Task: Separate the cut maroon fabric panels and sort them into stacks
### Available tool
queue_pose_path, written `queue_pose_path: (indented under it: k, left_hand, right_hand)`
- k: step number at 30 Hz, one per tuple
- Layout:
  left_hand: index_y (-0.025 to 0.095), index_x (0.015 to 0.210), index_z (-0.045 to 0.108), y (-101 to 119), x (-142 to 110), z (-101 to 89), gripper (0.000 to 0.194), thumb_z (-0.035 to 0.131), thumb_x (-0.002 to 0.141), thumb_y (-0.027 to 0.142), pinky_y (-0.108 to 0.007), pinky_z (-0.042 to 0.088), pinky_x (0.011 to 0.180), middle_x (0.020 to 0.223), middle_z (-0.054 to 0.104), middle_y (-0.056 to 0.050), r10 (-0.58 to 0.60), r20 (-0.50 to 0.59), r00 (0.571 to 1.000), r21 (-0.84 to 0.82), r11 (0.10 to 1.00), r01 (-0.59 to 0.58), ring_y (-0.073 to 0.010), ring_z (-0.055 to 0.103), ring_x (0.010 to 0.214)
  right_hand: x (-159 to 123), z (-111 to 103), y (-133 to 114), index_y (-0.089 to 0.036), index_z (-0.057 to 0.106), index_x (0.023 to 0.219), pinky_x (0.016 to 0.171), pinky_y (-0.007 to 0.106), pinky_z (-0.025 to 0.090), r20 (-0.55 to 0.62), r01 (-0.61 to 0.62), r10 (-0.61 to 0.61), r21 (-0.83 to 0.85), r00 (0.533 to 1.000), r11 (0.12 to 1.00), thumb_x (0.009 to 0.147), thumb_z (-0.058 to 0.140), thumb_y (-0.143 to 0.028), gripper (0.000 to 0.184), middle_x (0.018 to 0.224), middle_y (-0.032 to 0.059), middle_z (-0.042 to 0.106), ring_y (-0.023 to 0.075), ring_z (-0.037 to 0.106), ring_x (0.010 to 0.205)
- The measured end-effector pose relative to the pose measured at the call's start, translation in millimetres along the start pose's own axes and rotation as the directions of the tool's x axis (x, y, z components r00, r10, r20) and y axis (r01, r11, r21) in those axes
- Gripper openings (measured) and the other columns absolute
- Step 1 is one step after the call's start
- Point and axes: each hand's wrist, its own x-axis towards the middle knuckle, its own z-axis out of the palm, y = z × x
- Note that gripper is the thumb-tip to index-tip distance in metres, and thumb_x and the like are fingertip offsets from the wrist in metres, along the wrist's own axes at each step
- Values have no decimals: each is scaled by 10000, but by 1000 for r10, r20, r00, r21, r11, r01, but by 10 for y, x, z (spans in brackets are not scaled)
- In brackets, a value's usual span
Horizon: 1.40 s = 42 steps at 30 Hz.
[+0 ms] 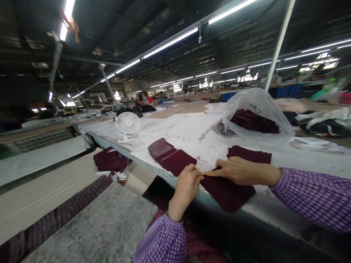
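Basically, left hand (188, 184) pinches maroon cloth (230, 195) by the corner; right hand (238, 170) probably steadies it, finger closure unclear.

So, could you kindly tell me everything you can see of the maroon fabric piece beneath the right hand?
The maroon fabric piece looks like plain, matte cloth with straight edges. It lies fairly flat at the near edge of the white worktable. Fingertips of the left hand and right hand meet at its left corner; the right hand partly covers it.
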Motion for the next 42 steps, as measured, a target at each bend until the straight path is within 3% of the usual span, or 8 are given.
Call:
queue_pose_path:
  k: [8, 12, 16, 25, 31, 34, 37, 42]
  left_hand:
    - [170, 800, 640, -98, -96, -178, 110, 539, 843, 156, -240, 407, 663, 784, 560, -7, -108, -58, 992, -260, 961, 89, -123, 532, 720]
    - [188, 831, 615, -34, -76, -134, 53, 593, 797, 153, -259, 398, 699, 776, 557, 7, -127, -53, 990, -151, 982, 118, -138, 513, 743]
    - [186, 717, 603, 4, -69, -87, 166, 522, 810, 74, -272, 394, 764, 779, 560, 1, -102, -28, 994, -42, 994, 101, -149, 513, 810]
    - [187, 748, 654, -53, -85, -172, 170, 522, 833, 123, -274, 412, 749, 815, 599, -14, -98, 17, 995, -122, 988, 99, -160, 537, 821]
    - [202, 1064, 629, -102, -102, -170, 268, 495, 843, 129, -294, 443, 795, 872, 618, -26, -94, -32, 995, -233, 969, 84, -164, 559, 847]
    - [204, 1079, 627, -140, -96, -146, 280, 495, 843, 131, -297, 457, 775, 869, 620, -28, -113, -132, 985, -206, 975, 84, -164, 564, 826]
    - [197, 964, 660, -229, -92, -158, 186, 536, 831, 158, -341, 447, 831, 912, 625, -47, -102, -285, 953, -38, 995, 95, -201, 544, 912]
    - [192, 922, 657, -398, -68, -209, 147, 624, 795, 258, -387, 433, 864, 939, 634, -52, -124, -231, 965, 187, 968, 169, -229, 525, 936]
  right_hand:
    - [46, -33, 4, -402, 376, 1387, 489, 265, 212, 22, 21, -20, -50, 1000, 999, 748, 408, 24, 769, 808, 46, 591, 119, 476, 496]
    - [39, -23, 5, -373, 397, 1382, 499, 261, 235, 16, 29, -29, -52, 999, 998, 730, 400, 42, 773, 809, 46, 594, 121, 503, 530]
    - [46, -32, 9, -364, 375, 1395, 514, 256, 261, 35, 53, -50, -62, 998, 997, 733, 386, 55, 784, 825, 49, 601, 126, 529, 567]
    - [108, -43, -38, -359, 346, 1411, 490, 261, 220, 0, 114, -115, -110, 993, 987, 818, 386, 12, 701, 694, 14, 566, 105, 430, 487]
    - [74, 28, -144, -403, 329, 1408, 494, 256, 233, -81, 36, -46, -117, 996, 992, 871, 356, -32, 654, 659, 4, 543, 118, 432, 495]
    - [57, 70, -150, -368, 358, 1400, 553, 257, 309, -93, -81, 78, -34, 993, 996, 863, 407, -66, 618, 766, 33, 586, 139, 508, 591]
    - [84, 111, -62, -264, 481, 1316, 708, 309, 390, -51, -174, 186, 174, 981, 969, 840, 518, -163, 487, 930, 76, 619, 192, 563, 803]
    - [84, 27, 274, -182, 652, 813, 819, 349, 391, 61, -242, 245, 499, 968, 832, 780, 589, -254, 101, 803, 43, 638, 209, 554, 869]
